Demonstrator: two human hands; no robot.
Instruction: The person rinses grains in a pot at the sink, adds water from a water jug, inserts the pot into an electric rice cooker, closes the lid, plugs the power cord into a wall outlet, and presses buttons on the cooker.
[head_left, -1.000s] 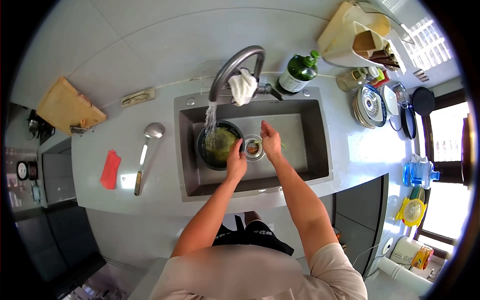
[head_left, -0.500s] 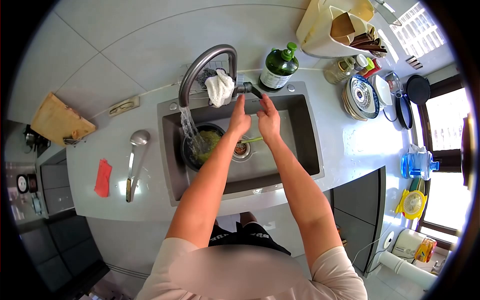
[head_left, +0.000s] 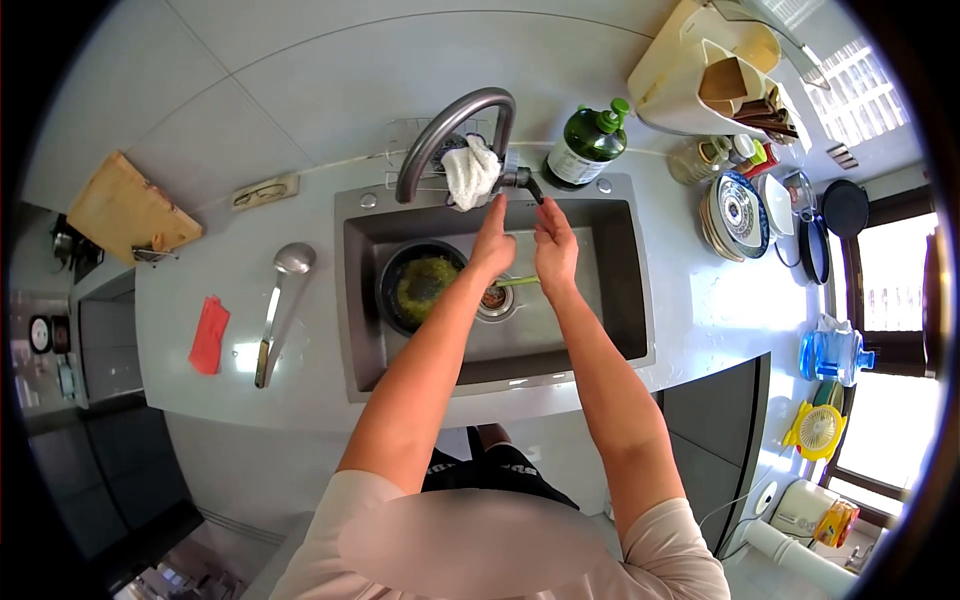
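Note:
My left hand (head_left: 492, 250) is over the sink (head_left: 603, 345) with its fingers stretched toward the base of the faucet (head_left: 440, 125). Just right of it, my right hand (head_left: 557, 248) has its extended fingertips at the black faucet handle (head_left: 532, 187), apparently touching it. Neither hand grips anything. Below and left of the left hand, a dark round pan (head_left: 388, 300) stands in the sink with greenish leafy bits in liquid (head_left: 425, 285). No water falls from the spout. Between my wrists, a green stalk (head_left: 518, 281) lies near the drain (head_left: 495, 300).
A white cloth (head_left: 470, 172) hangs by the faucet; a green pump bottle (head_left: 585, 145) stands behind the sink. Left on the counter lie a ladle (head_left: 277, 305) and a red cloth (head_left: 209, 335). At right are stacked bowls (head_left: 738, 212). A cutting board (head_left: 128, 212) leans at far left.
The stream of water into the pan has stopped. The faucet handle points more downward, and my right hand has followed it. The whole view has shifted slightly.

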